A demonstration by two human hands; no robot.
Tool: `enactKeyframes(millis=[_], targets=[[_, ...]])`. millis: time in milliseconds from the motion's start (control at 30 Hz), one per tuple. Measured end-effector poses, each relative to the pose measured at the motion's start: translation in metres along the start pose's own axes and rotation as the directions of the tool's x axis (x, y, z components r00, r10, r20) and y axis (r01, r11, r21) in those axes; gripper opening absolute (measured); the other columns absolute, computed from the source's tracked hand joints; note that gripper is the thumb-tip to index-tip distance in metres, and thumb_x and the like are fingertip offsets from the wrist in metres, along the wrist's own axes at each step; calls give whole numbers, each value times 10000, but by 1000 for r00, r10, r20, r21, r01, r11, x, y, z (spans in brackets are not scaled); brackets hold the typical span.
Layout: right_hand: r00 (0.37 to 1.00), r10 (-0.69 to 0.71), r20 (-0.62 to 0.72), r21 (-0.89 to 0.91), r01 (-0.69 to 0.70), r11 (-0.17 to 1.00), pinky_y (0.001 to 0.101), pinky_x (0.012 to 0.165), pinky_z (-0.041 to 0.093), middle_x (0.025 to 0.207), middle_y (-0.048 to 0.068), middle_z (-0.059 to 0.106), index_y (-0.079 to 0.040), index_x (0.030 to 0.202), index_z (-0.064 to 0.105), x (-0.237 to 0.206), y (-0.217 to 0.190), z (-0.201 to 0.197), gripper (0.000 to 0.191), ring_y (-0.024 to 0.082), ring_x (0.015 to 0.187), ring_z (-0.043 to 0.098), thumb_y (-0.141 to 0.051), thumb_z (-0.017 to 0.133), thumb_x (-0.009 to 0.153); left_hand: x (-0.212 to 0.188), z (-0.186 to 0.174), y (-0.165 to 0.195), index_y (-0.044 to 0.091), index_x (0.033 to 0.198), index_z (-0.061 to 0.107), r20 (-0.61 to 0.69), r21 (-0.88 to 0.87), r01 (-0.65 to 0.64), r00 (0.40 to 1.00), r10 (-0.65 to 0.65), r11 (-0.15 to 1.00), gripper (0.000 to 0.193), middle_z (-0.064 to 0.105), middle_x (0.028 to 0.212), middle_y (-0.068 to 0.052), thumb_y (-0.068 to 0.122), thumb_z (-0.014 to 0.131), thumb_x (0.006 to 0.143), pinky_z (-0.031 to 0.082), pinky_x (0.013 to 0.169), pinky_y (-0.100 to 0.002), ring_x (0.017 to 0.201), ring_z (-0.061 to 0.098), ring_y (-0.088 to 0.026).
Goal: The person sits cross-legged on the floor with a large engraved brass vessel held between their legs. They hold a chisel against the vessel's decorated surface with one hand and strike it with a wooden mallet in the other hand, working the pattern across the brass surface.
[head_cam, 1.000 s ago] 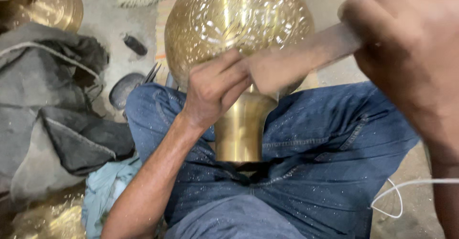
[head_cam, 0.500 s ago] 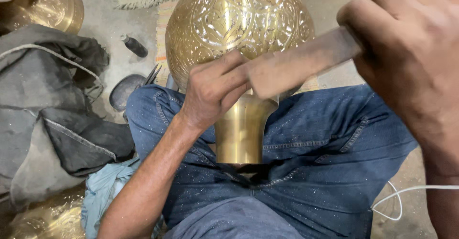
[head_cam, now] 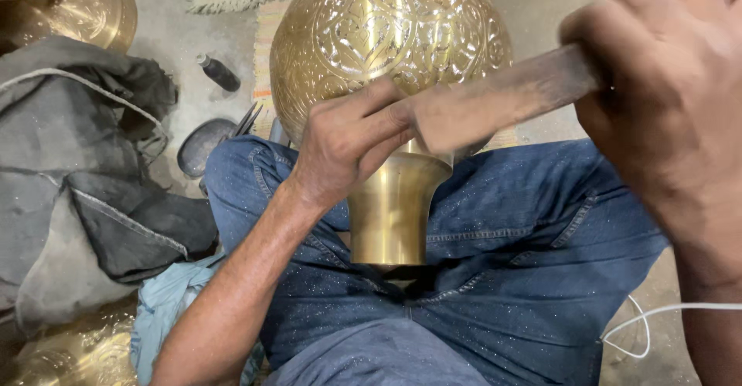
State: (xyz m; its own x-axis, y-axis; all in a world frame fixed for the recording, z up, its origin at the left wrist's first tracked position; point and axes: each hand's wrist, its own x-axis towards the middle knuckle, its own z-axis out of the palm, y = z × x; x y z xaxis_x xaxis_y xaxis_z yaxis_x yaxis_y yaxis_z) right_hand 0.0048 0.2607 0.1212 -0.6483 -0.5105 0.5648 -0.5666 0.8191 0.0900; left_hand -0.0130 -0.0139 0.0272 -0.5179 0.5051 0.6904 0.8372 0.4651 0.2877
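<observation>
A large engraved brass vase (head_cam: 386, 38) lies across my lap, its plain flared neck (head_cam: 394, 208) pointing toward me between my blue-jeaned legs (head_cam: 502, 278). My left hand (head_cam: 348, 139) rests against the vase where the body meets the neck, fingers pinched as if on a small tool that I cannot make out. My right hand (head_cam: 665, 100) is raised close to the camera, shut on the wooden handle of a mallet (head_cam: 502, 100), whose head end sits by my left fingers. The contact point is hidden.
Grey and dark cloths (head_cam: 85, 170) are piled at the left. Another brass vessel (head_cam: 77, 7) stands at top left, and a third brass piece (head_cam: 69, 355) shows at bottom left. A small dark bottle (head_cam: 219, 71), a dark dish (head_cam: 202, 145) and a white cable (head_cam: 665, 316) lie on the floor.
The mallet and my right hand have shifted only slightly; my left hand stays at the vase's shoulder. The vase has not visibly moved.
</observation>
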Motion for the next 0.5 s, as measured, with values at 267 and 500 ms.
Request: enactKeyframes(millis=[267, 500], targets=[[975, 222, -20, 127, -218, 968, 336, 848, 516, 1045, 85, 602, -48, 1129, 617, -36, 14, 26, 203, 227, 976, 637, 28, 714, 968, 7, -6, 7, 226, 1410, 605, -4, -52, 2, 1000, -2, 999, 377, 650, 969, -7, 211, 735, 1056, 617, 726, -289, 820, 680, -134], [1000, 6, 27, -168, -2, 986, 365, 895, 527, 1062, 96, 636, -49, 1064, 658, -29, 20, 16, 193, 275, 1030, 647, -6, 817, 964, 9, -9, 4, 199, 1300, 637, 47, -24, 11, 999, -10, 1000, 316, 649, 964, -14, 183, 755, 1007, 624, 747, -329, 841, 696, -161]])
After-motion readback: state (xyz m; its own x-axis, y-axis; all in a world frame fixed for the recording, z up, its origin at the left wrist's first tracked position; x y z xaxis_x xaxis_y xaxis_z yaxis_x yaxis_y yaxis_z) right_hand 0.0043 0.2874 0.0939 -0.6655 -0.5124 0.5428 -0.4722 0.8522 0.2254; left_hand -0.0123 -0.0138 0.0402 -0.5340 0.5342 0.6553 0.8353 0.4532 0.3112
